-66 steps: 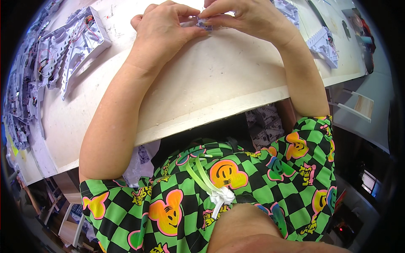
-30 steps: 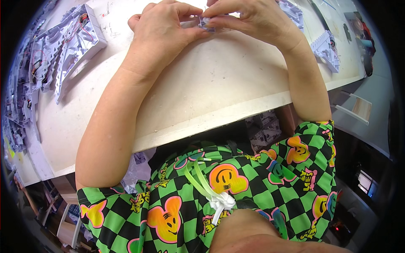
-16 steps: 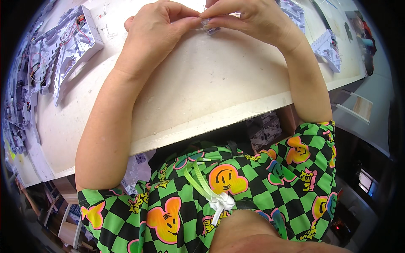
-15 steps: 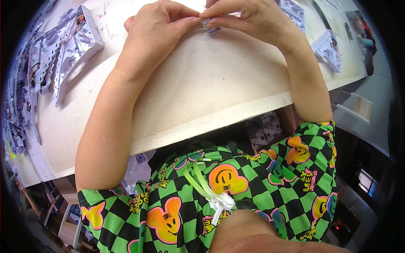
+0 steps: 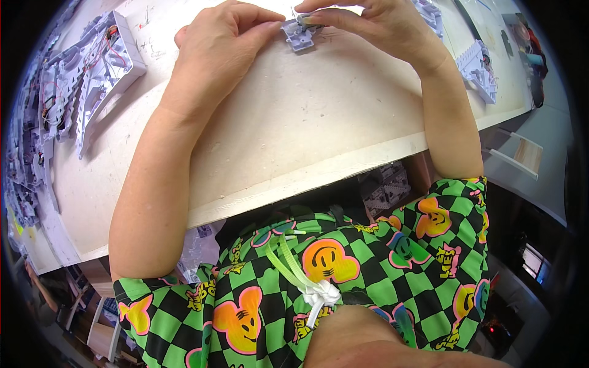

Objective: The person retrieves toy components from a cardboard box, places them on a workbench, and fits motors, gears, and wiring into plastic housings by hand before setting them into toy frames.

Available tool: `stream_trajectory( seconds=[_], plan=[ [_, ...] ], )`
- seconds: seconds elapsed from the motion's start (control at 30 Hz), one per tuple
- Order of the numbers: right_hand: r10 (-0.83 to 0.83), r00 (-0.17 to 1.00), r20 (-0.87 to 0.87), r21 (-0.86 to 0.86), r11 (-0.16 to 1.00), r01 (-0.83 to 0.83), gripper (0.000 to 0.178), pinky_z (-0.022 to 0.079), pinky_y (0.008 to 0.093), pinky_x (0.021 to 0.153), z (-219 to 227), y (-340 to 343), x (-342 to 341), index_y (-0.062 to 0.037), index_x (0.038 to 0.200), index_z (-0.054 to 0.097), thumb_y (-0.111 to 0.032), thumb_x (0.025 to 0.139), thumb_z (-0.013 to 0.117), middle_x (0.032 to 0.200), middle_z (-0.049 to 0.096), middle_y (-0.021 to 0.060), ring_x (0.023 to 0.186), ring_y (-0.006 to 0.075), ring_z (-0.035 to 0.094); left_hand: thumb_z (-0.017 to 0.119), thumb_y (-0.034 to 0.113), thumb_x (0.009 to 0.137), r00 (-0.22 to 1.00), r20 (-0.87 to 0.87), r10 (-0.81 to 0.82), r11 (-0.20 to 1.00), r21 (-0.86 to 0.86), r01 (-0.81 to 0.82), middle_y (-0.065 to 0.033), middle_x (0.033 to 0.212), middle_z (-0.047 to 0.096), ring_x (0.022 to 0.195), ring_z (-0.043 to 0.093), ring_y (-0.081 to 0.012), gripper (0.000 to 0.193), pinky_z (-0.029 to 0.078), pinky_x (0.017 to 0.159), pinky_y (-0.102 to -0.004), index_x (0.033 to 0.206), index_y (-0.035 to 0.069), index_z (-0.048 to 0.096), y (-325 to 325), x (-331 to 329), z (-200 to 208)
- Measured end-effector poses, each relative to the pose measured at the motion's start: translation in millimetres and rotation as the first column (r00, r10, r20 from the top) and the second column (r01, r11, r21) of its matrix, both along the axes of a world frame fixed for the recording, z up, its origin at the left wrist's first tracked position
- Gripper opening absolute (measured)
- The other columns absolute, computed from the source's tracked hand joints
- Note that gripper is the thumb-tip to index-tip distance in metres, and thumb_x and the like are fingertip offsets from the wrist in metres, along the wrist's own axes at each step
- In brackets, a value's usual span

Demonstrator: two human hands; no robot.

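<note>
At the far middle of the table, a small pale lilac plastic housing [image 5: 299, 42] with moulded recesses lies between my two hands. My left hand [image 5: 224, 52] pinches its left edge between thumb and fingertips. From the other side, my right hand [image 5: 383, 30] has thumb and fingers closed on a small greyish piece [image 5: 302, 21] at the housing's upper right. Whether that piece is separate from the housing or joined to it I cannot tell. The fingertips of both hands run close to the upper picture edge and partly hide the parts.
Larger lilac plastic shells [image 5: 113, 67] with red wires lie at the left, with many similar parts beyond them. Another toothed shell [image 5: 477, 70] lies at the right, below a further lilac part [image 5: 429, 17]. The white table's front edge [image 5: 319, 179] runs before my body.
My fingers have moved apart a little, and the housing shows more fully between them. My right hand has shifted slightly right, my left hand slightly left.
</note>
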State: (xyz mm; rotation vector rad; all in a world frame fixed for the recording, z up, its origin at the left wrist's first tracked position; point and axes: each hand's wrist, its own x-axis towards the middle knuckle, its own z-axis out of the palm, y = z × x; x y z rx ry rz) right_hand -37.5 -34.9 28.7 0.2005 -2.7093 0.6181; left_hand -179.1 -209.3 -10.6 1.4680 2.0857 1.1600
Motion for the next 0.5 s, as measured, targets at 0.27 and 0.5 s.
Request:
stream_trajectory(
  seconds=[0.27,0.5],
  plan=[
    [-0.029,0.999,0.044,0.142,0.990,0.022,0.019,0.041,0.0336,0.085,6.6,-8.9,8.5,-0.0129,0.097,0.072,-0.018,0.079,0.073,0.094,0.065,0.0016,0.091,0.0175,0.059,0.071,0.016,0.083,0.997,0.054,0.051,0.996,-0.073,-0.047,-0.0049,0.101,0.067,0.090,0.063,-0.0123,0.030,0.049,0.080,-0.0233,0.111,0.007,0.069,-8.2,-0.3,6.2],
    [-0.097,0.989,0.109,0.165,0.983,0.078,0.028,0.043,0.0355,0.087,-3.3,-4.1,8.6,-0.0132,0.107,0.069,-0.022,0.080,0.072,0.102,0.063,0.0051,0.097,0.0220,0.057,0.079,0.024,0.074,0.966,-0.258,0.009,0.999,0.043,0.003,-0.0032,0.103,0.067,0.095,0.065,-0.0186,0.039,0.045,0.087,-0.0311,0.109,0.010,0.069,0.3,14.9,4.4]
  ],
)
